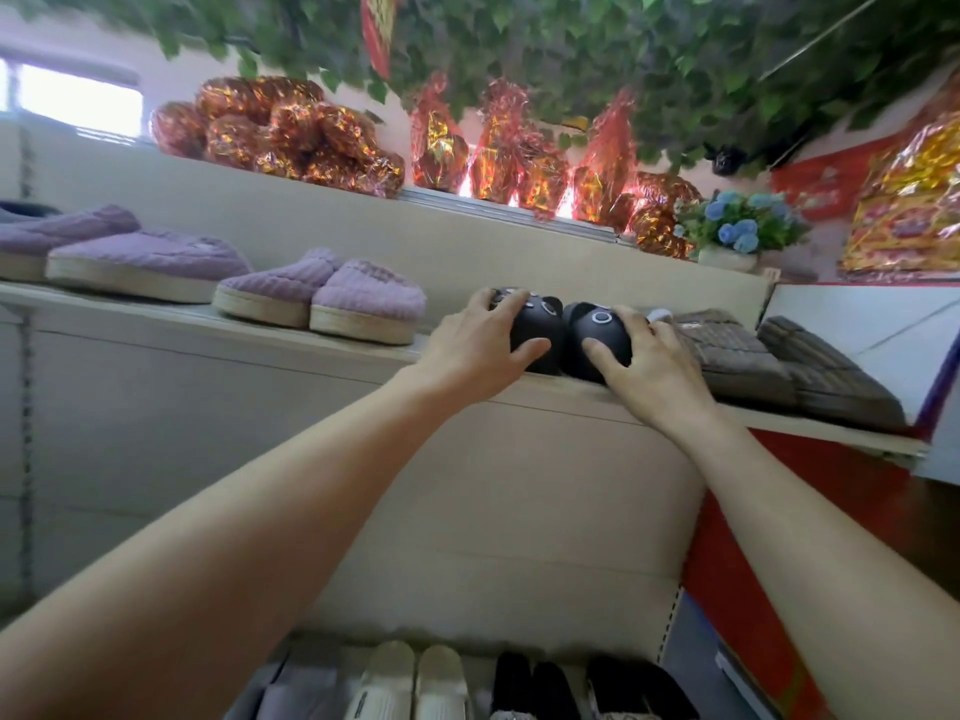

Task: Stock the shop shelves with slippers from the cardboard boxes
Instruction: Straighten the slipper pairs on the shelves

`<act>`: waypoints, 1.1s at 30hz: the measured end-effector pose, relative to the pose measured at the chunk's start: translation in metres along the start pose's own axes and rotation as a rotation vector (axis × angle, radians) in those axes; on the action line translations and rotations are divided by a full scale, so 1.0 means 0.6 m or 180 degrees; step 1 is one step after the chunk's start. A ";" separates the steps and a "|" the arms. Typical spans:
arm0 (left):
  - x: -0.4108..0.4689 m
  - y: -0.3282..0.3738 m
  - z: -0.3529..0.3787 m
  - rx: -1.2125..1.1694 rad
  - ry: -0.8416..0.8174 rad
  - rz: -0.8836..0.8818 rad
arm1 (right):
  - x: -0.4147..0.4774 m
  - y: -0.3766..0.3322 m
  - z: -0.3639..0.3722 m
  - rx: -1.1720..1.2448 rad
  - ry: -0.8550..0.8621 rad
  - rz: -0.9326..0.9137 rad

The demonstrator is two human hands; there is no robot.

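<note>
Two black slippers with white ring eyes sit side by side on the upper shelf (363, 353), near its front edge. My left hand (475, 340) grips the left black slipper (540, 324) from its outer side, thumb on the front. My right hand (647, 356) holds the right black slipper (597, 330), thumb pressed on its toe. Both slippers rest on the shelf board. No cardboard box is in view.
Purple slippers (363, 301) stand to the left on the same shelf, brown slippers (737, 356) to the right. A lower shelf holds white slippers (415, 683) and black ones (530, 683). Foil-wrapped packs (291, 132) and a blue flower pot (737, 236) sit on top.
</note>
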State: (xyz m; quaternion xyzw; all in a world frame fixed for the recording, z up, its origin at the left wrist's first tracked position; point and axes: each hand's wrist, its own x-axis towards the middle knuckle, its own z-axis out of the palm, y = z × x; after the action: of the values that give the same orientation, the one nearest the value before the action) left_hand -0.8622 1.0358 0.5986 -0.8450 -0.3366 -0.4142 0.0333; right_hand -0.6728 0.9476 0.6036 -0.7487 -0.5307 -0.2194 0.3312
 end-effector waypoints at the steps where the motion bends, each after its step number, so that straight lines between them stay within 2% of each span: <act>1: 0.000 0.006 0.003 0.0017 0.0033 -0.0025 | 0.000 -0.002 0.001 -0.0003 0.0017 -0.0031; 12: 0.000 0.017 0.011 -0.0045 -0.0070 -0.0104 | -0.003 0.016 0.000 0.0046 0.0046 -0.0221; 14: 0.002 0.027 0.017 0.0125 0.0013 -0.0163 | -0.004 0.027 -0.011 0.0181 0.0001 -0.0300; 16: 0.002 0.057 0.022 0.0383 0.0315 0.0042 | -0.009 0.047 -0.030 0.0267 0.0314 -0.0490; 19: 0.007 0.130 0.031 0.0199 0.0749 0.0671 | -0.018 0.102 -0.065 0.0101 0.0944 -0.0726; 23: 0.027 0.234 0.067 -0.0130 0.0534 0.1150 | -0.012 0.213 -0.102 -0.0440 0.0947 -0.0268; 27: 0.051 0.292 0.134 -0.0172 0.0110 0.1302 | -0.012 0.302 -0.114 -0.0840 0.0491 0.0420; 29: 0.061 0.301 0.166 -0.0107 -0.0071 0.1254 | -0.010 0.325 -0.110 -0.0938 0.0317 0.0488; 33: 0.061 0.304 0.190 0.0128 -0.0138 0.1211 | 0.001 0.338 -0.108 -0.0865 0.0386 0.0377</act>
State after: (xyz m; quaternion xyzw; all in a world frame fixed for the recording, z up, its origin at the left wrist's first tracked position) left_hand -0.6601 0.9531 0.5911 -0.9012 -0.1797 -0.3753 0.1207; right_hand -0.4804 0.8568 0.5948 -0.8019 -0.4301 -0.3141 0.2706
